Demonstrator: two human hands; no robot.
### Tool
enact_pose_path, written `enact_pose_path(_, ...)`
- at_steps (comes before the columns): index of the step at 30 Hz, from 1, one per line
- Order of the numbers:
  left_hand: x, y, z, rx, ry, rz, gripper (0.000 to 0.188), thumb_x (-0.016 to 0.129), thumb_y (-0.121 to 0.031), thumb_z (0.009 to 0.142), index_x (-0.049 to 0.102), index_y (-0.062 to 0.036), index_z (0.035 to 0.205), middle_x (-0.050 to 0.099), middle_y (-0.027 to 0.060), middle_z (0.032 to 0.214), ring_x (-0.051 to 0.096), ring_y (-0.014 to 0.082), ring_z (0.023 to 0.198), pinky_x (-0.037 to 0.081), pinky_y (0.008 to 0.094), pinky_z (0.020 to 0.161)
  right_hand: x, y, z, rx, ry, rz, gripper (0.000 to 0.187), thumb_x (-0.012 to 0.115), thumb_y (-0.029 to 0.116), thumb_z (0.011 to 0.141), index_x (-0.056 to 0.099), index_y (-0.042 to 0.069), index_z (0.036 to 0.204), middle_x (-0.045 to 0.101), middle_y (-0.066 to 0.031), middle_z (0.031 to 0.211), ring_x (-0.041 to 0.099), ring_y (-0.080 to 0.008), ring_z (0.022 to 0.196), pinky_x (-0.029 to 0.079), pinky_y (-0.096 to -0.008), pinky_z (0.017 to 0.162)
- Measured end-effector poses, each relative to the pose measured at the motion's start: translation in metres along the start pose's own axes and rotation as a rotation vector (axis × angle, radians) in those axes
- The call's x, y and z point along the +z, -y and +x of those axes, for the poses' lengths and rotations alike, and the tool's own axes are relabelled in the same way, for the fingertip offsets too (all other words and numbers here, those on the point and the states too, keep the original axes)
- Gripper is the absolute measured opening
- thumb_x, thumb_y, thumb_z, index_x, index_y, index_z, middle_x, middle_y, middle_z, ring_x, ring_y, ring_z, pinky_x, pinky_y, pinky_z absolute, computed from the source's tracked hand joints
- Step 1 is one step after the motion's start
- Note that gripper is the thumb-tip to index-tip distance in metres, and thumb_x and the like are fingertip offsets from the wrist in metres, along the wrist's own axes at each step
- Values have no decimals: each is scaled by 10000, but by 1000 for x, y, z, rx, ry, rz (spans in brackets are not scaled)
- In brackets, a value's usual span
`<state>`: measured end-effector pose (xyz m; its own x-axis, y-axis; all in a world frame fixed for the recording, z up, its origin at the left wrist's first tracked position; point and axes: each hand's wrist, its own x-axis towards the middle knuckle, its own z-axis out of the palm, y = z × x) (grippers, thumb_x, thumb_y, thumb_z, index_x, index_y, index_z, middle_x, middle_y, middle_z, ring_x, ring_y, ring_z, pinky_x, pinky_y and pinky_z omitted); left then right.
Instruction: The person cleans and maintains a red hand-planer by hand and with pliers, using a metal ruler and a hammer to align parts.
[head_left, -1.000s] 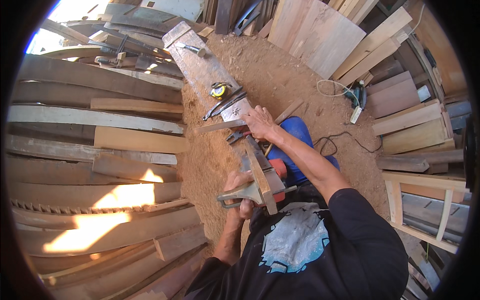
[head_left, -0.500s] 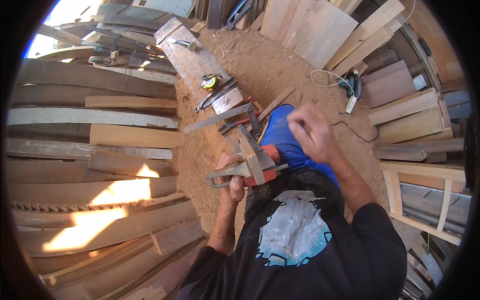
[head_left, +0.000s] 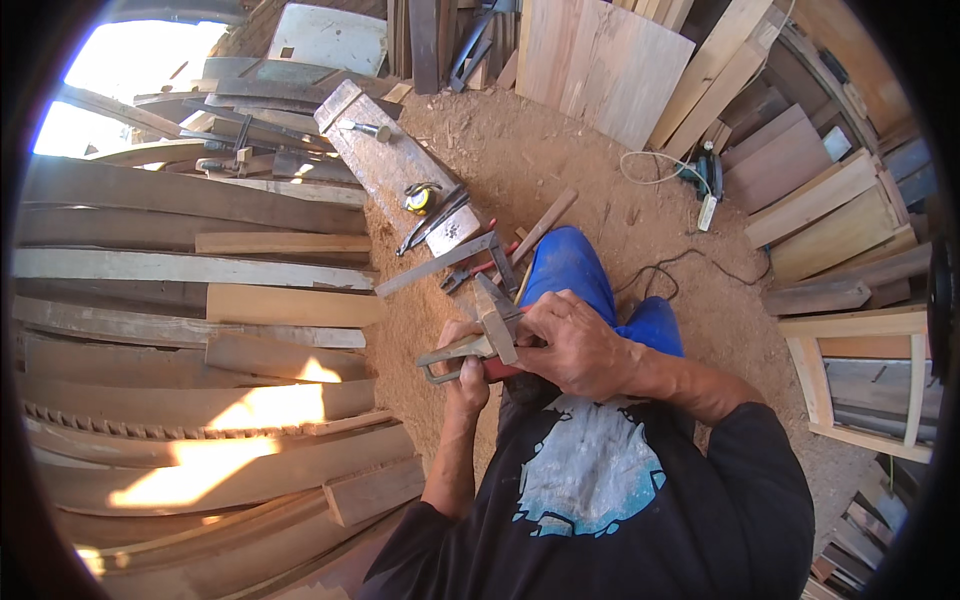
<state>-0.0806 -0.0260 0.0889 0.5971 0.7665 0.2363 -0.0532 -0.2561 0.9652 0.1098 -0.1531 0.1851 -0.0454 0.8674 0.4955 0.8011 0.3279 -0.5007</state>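
Observation:
My left hand (head_left: 464, 368) is closed round a red and grey clamp-like tool (head_left: 440, 366) with a loop-shaped end, held over my lap. A short wooden piece (head_left: 495, 322) lies across it, angled upward. My right hand (head_left: 572, 342) is closed at the tool's right side, its fingers curled inward; what they pinch is hidden. Just beyond the hands are a metal square (head_left: 435, 264) and red-handled pliers (head_left: 480, 268). On the narrow plank (head_left: 400, 160) rest a yellow and black tape measure (head_left: 422, 198), a dark slender tool (head_left: 432, 220) and a small metal-headed tool (head_left: 366, 130).
Long boards (head_left: 180, 262) are stacked along the left. Wooden panels (head_left: 606, 70) lean at the back, and more planks and a wooden frame (head_left: 868, 433) stand on the right. A green corded power tool (head_left: 704, 172) sits on the sawdust-covered ground (head_left: 600, 170), its dark cable trailing.
My right hand has come down and left from the air onto the tool's right side. My left hand keeps its hold. The view has tilted, showing more of the far side.

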Motion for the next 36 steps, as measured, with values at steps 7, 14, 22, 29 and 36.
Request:
enact_pose_path(7, -3, -3, 1, -7, 57, 74, 519, 554, -448, 869, 650, 40, 1015, 568, 148, 918, 552, 260, 844, 440, 418, 756, 1, -7, 2, -42, 4, 9, 129, 681, 247, 876, 711, 136, 935, 602, -41, 1035, 580, -259, 1012, 430, -419, 843)
enact_pose_path(14, -5, -1, -1, -23, 43, 60, 513, 558, -443, 867, 654, 41, 1011, 573, 159, 901, 566, 268, 835, 449, 415, 752, 2, -6, 1, -39, -8, 61, 152, 750, 273, 852, 727, 153, 941, 597, -38, 1153, 558, -278, 1084, 431, -445, 916)
enact_pose_path(22, -5, -3, 0, 8, 40, 77, 506, 568, -427, 861, 661, 45, 1017, 575, 153, 904, 567, 264, 832, 452, 410, 748, -2, -3, 5, -40, 6, 31, 167, 730, 251, 867, 748, 152, 1001, 567, -59, 1181, 540, -293, 1120, 430, -460, 939)
enact_pose_path(29, -4, -4, -1, -13, 34, 40, 490, 562, -395, 859, 660, 54, 1029, 582, 153, 911, 566, 266, 853, 452, 409, 762, 5, 2, 5, 40, -63, 65, 157, 708, 217, 872, 761, 155, 1006, 555, -82, 1202, 537, -310, 1153, 430, -467, 957)
enact_pose_path(36, -5, 1, -2, -44, 38, 83, 475, 560, -384, 858, 661, 47, 1032, 586, 165, 933, 575, 280, 867, 459, 423, 775, 18, -3, -4, 7, -90, 27, 113, 739, 228, 855, 750, 163, 947, 555, -101, 1225, 528, -322, 1165, 418, -466, 961)
